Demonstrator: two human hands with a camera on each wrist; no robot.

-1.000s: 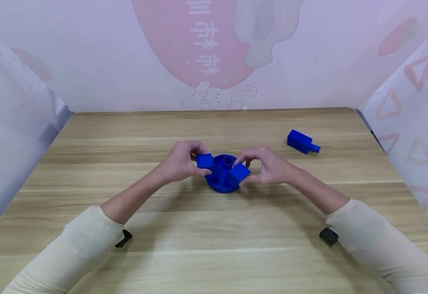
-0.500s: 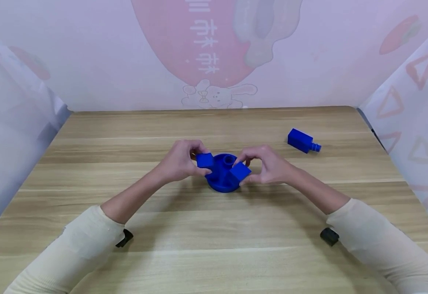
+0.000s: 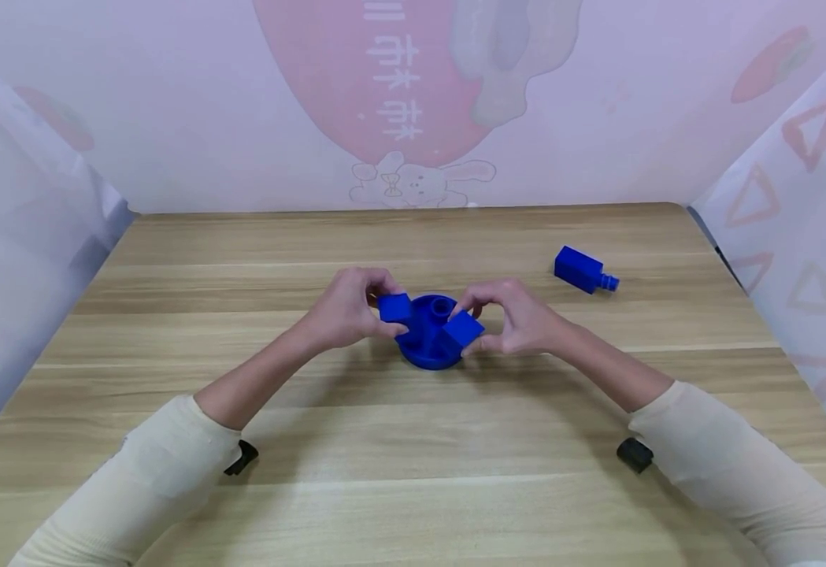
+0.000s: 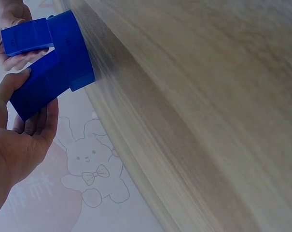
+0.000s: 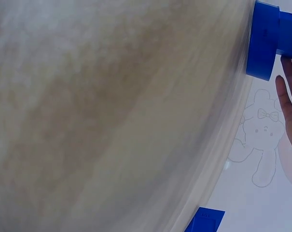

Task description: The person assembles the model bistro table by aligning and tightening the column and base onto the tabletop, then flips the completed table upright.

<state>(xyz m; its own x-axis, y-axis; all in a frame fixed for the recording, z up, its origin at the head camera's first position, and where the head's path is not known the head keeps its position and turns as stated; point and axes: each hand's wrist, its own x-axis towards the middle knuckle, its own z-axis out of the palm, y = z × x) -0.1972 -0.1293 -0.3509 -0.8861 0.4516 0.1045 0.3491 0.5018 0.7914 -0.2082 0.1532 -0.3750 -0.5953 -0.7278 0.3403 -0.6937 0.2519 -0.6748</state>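
Observation:
A round blue base (image 3: 431, 361) with a raised rim sits mid-table, and a hollow round socket (image 3: 442, 308) rises from its far side. My left hand (image 3: 345, 313) grips a blue square block (image 3: 394, 307) between thumb and fingers at the base's left. On the right, my right hand (image 3: 519, 319) pinches another blue square block (image 3: 464, 327). Both blocks stand up from the base (image 4: 76, 50), leaning apart, in the left wrist view; their lower ends are hidden inside the rim. The right wrist view catches only part of my right hand (image 5: 291, 113).
A loose blue square block with a ridged round peg (image 3: 579, 270) lies on its side at the back right of the wooden table (image 3: 413, 449). White printed sheets (image 3: 413, 94) wall off the back and both sides.
Both hands keep their grips on the two blocks, and the base stays in place. Only a very slight shift of the head view shows.

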